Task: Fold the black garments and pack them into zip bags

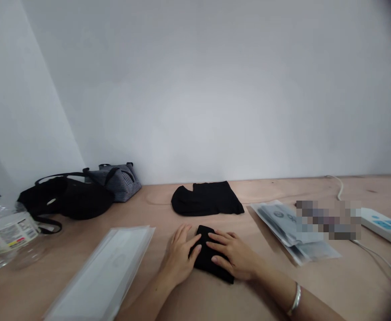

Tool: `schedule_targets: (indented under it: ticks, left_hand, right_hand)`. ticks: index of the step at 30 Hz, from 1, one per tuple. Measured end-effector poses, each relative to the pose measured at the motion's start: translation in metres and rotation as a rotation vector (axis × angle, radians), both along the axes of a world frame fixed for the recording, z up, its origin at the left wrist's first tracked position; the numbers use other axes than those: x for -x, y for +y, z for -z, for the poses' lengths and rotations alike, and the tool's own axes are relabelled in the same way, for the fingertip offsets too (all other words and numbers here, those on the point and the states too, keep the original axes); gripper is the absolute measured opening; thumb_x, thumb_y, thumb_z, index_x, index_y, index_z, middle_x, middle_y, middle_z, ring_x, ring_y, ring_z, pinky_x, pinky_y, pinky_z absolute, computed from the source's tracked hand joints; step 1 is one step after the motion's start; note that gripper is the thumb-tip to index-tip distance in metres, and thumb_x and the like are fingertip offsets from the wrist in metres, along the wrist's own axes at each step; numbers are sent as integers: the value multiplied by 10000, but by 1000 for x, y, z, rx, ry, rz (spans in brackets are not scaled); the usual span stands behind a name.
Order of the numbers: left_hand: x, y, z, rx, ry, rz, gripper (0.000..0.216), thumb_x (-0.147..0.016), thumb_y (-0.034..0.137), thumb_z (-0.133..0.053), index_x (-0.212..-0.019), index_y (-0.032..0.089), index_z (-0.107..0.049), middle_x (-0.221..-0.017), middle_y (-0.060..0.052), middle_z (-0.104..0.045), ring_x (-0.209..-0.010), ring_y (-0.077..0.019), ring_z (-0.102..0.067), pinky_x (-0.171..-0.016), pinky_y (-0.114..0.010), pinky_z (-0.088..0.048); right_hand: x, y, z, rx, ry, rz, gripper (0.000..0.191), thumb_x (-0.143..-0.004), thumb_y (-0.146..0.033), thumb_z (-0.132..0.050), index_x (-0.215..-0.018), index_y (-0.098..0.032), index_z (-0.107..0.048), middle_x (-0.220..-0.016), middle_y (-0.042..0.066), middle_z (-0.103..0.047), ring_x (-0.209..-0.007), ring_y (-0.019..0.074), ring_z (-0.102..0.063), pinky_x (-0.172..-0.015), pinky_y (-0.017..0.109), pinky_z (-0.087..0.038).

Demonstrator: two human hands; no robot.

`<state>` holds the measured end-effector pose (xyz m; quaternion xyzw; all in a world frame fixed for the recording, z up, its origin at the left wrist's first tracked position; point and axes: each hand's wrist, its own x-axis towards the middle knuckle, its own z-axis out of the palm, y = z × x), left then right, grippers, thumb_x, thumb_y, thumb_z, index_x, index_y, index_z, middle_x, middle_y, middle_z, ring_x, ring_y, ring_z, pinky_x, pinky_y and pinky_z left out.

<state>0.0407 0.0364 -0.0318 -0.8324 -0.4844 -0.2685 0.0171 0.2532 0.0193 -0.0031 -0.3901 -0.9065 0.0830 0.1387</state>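
Note:
A folded piece of black cloth (pixel 204 258) lies on the wooden table between my hands. My left hand (pixel 179 258) rests at its left edge, with thumb and index finger touching the fabric and the other fingers stretched out over the tabletop. Across its right side lies my right hand (pixel 238 256), fingers spread flat on top; a silver bangle is on that wrist. Both hands are open. Just beyond, a second black cloth piece (pixel 210 199) is laid flat, with a rounded left end and a notch in its upper edge.
Clear plastic sleeves (pixel 105 267) are stacked at left. Packets with black contents (pixel 277 223) lie at right, near a blurred patch and a white power strip (pixel 382 223). A clear jar (pixel 11 234), black bag (pixel 78 198) and striped bag (pixel 125 185) stand left.

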Motion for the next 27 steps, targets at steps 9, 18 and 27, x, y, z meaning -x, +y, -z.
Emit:
schedule_targets:
  ticks: [9,18,27]
  left_hand:
    - [70,-21,-59,207,285,-594,328,-782,409,-418,-890,132,-556,-879,-131,-566,-885,-303,-519,-724,-394,-399]
    - [111,-18,-65,256,500,-464,265,-813,211,-315,-674,173,-537,-795,-103,-576,-860,-262,-537,-708,-340,-375]
    - [4,-16,-57,250,77,-112,200,-791,156,-374,-642,190,-503,-702,-18,-560,-706,-169,-526,-620,-256,-356]
  right_hand:
    - [1,-14,-10,-154,-97,432,701,-791,-651,-252,-951,-83,-630,-1019,212,-563,-1037,355,-443,-907,553,-224]
    - [-23,-6,-3,169,-103,56,859,-684,-599,-519,-1375,-219,-180,-1432,105,-177,-1298,335,-70,-1011,552,-31]
    - [-11,-5,4,171,-31,192,602,-812,-296,-422,-1369,-250,-197,-1423,22,-221,-1299,260,-149,-1033,520,-79]
